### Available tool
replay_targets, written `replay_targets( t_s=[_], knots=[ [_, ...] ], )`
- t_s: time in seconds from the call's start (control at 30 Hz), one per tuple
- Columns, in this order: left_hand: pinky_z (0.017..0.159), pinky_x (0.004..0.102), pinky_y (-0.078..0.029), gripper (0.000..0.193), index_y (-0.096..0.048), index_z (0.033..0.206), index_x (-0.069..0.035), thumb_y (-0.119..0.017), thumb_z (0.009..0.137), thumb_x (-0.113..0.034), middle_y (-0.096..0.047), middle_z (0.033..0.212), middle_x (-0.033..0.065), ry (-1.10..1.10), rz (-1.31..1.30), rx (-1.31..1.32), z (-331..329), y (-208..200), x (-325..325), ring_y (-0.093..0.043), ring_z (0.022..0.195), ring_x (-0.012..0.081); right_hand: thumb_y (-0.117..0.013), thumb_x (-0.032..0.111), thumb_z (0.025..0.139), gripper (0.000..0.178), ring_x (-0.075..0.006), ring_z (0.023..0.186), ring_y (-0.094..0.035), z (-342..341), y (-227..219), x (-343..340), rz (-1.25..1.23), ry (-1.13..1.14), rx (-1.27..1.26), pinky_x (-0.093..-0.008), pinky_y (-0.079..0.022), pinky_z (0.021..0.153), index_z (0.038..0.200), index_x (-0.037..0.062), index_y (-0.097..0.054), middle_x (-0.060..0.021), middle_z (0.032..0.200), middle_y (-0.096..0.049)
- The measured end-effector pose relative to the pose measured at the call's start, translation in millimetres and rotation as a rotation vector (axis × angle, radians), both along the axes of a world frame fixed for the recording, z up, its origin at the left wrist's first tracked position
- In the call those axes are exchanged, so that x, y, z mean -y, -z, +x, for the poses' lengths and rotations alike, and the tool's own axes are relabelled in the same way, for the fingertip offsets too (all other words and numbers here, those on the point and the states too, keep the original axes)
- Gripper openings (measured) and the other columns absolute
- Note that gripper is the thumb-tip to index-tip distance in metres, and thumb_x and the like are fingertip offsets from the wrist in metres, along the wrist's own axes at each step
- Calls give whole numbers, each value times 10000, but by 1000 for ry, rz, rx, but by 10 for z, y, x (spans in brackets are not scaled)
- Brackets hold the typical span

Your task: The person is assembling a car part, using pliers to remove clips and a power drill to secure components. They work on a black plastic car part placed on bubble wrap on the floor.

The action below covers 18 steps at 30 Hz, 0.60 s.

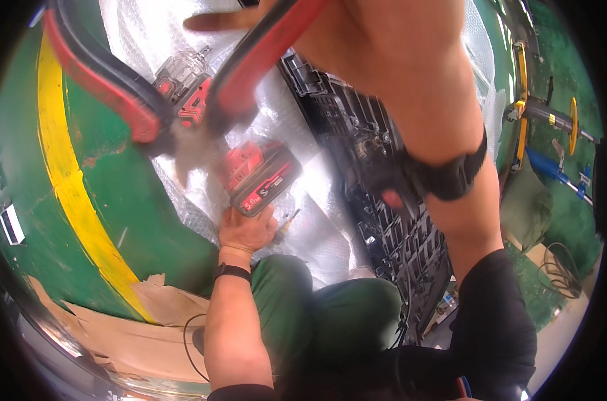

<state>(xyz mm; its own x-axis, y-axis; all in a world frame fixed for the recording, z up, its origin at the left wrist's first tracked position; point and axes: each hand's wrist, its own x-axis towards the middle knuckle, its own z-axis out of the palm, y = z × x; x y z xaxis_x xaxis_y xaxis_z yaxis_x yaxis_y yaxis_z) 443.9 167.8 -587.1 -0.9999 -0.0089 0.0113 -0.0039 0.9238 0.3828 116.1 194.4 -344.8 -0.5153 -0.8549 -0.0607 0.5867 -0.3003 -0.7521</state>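
Note:
My right hand, blurred and partly out of the picture at the top, is closed around one handle of a long-handled tool. This tool has two bent, red and black handles, raised close in front of me. Motion smears its grey head, so its exact kind is unclear. Lower down, my left hand grips the end of a red and black power-tool battery. Beyond it is a red and black cordless power tool; the long-handled tool hides whether the battery is joined to it.
Silvery bubble wrap lies under the tools. To its right is a large black ribbed panel. Cardboard covers part of the green floor, which has a yellow line. A metal rod with a yellow ring and a cable are at right.

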Motion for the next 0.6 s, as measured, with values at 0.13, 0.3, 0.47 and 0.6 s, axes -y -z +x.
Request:
replay_targets(
  t_s=[0.13,0.3,0.47,0.6],
  knots=[
    [693,442,-515,144,-640,878,-177,-659,771,-272,-612,963,22,25,20,-14,-39,20,14,-595,904,295,-516,24,824,675,-293,1144,-595,-224,85,-39,118,125,-187,-416,-523,871,1465,-139,-382,-245,1396,-560],
    [643,445,-514,132,-640,867,-183,-659,774,-274,-613,947,34,27,48,-5,-37,15,33,-609,854,303,-482,35,835,664,-257,1061,-605,-558,448,-112,339,285,-184,-389,-513,825,1486,-65,-402,-187,1274,-614],
    [614,441,-510,129,-660,864,-197,-664,771,-286,-622,928,38,27,38,15,-17,16,60,-625,808,302,-477,35,858,517,-201,945,-592,-644,889,-202,581,489,-279,-335,-520,743,1363,-47,-547,-107,1140,-606],
    [603,435,-511,139,-688,868,-203,-668,763,-291,-640,927,33,19,20,73,-6,13,41,-638,802,294,-497,79,884,475,-192,848,-664,-530,933,-348,791,454,-400,-274,-507,686,1342,2,-595,-139,1254,-603]
  ],
)
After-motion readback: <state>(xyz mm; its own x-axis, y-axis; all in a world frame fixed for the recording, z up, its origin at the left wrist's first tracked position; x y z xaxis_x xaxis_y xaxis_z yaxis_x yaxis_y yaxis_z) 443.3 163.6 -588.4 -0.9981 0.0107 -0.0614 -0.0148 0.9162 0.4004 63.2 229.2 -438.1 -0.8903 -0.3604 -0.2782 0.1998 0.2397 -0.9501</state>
